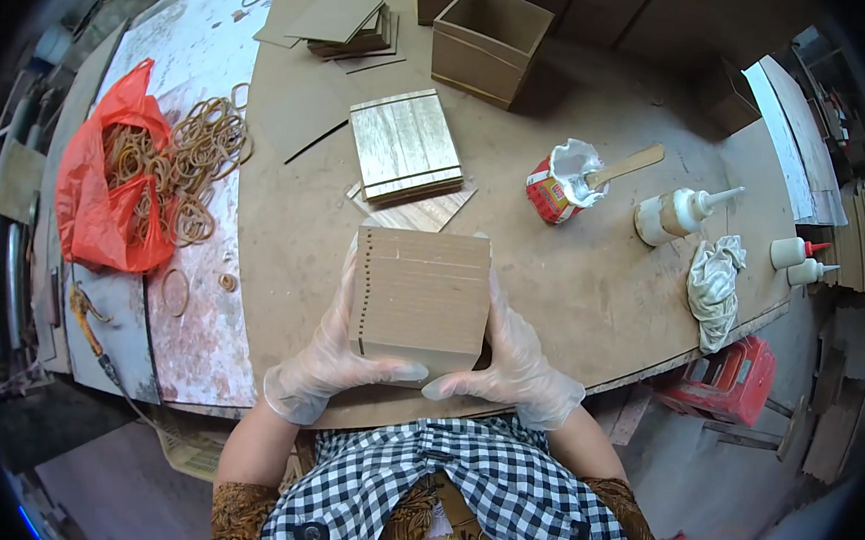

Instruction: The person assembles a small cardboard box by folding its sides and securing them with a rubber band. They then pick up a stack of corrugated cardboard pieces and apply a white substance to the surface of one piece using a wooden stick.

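Note:
A brown wooden box point(423, 294), with a row of small dark dots down its left side, is held between my two hands at the table's near edge. My left hand point(335, 348), in a clear thin glove, presses its left side, thumb along the near edge. The right hand point(512, 354), gloved alike, grips the opposite side, its thumb also at the near edge. The fingers' far ends are mostly hidden behind the box. Just beyond it lies a stack of pale square wood panels point(406, 143) with dark strips along two edges.
An open brown box point(488, 48) and thin boards point(344, 23) stand farther back. To the right are a glue tub point(556, 183) with a wooden stick point(628, 165), a white squeeze bottle point(672, 217) and a crumpled cloth point(715, 290). Rubber bands point(200, 158) spill from a red bag point(107, 197) at left.

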Demonstrator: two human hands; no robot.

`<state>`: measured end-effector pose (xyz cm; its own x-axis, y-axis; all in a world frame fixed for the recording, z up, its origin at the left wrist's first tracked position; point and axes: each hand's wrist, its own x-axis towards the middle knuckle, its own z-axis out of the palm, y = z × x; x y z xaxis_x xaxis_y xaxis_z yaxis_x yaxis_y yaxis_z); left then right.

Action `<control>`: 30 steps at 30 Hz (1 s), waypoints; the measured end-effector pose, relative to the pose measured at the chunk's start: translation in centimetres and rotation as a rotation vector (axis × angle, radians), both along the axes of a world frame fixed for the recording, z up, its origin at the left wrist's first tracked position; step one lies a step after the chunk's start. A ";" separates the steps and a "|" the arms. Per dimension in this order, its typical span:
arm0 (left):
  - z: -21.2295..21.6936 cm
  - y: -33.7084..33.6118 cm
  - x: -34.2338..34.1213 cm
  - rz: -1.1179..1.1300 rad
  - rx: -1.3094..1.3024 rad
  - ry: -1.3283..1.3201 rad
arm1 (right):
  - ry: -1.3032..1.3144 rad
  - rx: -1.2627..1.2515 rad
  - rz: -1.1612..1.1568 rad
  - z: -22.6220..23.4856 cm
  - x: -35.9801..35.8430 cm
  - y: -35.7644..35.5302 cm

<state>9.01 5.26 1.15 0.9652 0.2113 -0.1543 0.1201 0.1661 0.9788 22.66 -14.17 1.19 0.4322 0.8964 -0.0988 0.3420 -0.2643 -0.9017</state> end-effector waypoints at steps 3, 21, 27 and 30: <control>-0.6 0.4 0.2 -0.060 0.124 -0.056 | -0.121 0.029 0.001 -0.2 -0.1 -0.3; -2.4 -1.1 7.6 -0.219 0.003 -0.082 | 0.016 0.169 -0.243 -1.1 3.6 -3.5; -1.2 -1.2 7.9 -0.212 -0.008 0.088 | 0.091 0.125 -0.211 -1.0 3.6 -3.6; -1.1 -1.4 7.9 -0.171 -0.015 0.082 | 0.160 0.140 -0.237 -0.4 3.4 -3.4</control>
<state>16.93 3.84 0.02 0.9709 0.0427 -0.2357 0.2269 0.1513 0.9621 26.09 -17.56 0.80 0.6192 0.7825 -0.0649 0.1370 -0.1891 -0.9723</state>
